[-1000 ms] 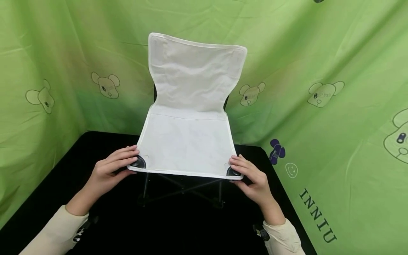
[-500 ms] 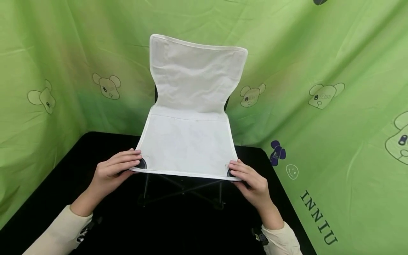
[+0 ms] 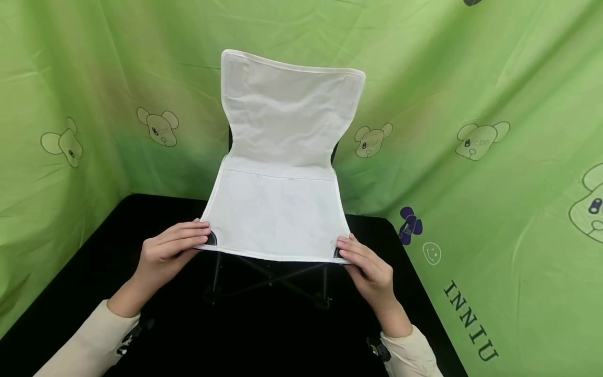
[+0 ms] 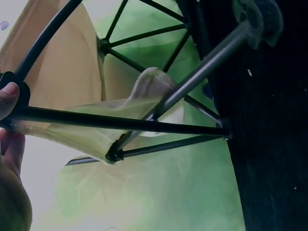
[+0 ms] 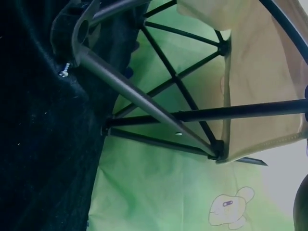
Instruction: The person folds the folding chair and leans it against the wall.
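A small folding chair (image 3: 278,209) with white fabric and a thin black frame stands upright in the head view, its backrest at the far side. My left hand (image 3: 167,254) grips the seat's front left corner, fingers on top and partly over the black corner piece (image 3: 212,239). At the front right corner, my right hand (image 3: 372,269) holds on the same way. Both wrist views look under the seat at crossed black tubes (image 4: 120,120) and a leg (image 5: 130,94). The left thumb (image 4: 8,96) presses near a frame joint; the right hand is mostly cut off in its wrist view.
The chair's legs stand on a black-covered tabletop (image 3: 264,340). Green printed cloth (image 3: 518,104) hangs behind the table and along both sides. The crossed legs (image 3: 270,283) show below the seat's front edge.
Both hands have shifted slightly inward, covering more of the black corner pieces. The seat's front edge now dips a little in the middle. The chair stays in place.
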Action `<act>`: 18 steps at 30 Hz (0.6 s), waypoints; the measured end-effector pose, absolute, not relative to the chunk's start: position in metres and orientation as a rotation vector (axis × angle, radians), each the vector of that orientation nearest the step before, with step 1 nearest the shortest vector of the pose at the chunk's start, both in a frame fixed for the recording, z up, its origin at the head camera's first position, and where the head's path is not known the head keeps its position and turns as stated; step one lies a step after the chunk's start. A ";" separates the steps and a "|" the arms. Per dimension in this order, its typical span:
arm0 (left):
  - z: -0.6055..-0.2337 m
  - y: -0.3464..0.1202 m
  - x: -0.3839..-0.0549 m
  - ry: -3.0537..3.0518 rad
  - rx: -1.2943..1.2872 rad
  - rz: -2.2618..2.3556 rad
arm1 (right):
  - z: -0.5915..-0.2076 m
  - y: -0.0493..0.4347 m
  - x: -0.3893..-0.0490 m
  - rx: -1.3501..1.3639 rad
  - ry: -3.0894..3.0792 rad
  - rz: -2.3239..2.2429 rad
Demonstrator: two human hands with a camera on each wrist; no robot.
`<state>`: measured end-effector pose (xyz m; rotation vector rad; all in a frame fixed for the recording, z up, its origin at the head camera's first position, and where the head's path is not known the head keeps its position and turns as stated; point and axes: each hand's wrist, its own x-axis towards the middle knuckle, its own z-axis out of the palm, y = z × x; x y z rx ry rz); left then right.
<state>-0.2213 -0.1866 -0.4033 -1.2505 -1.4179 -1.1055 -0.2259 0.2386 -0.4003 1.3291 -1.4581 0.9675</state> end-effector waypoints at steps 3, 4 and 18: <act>-0.402 -0.185 -0.222 -1.415 -1.249 -1.116 | -0.398 0.238 -0.225 1.329 -1.461 0.990; -0.401 -0.185 -0.222 -1.412 -1.246 -1.117 | -0.397 0.238 -0.225 1.331 -1.466 0.994; -0.398 -0.182 -0.225 -1.358 -1.239 -1.098 | -0.388 0.239 -0.226 1.369 -1.492 0.889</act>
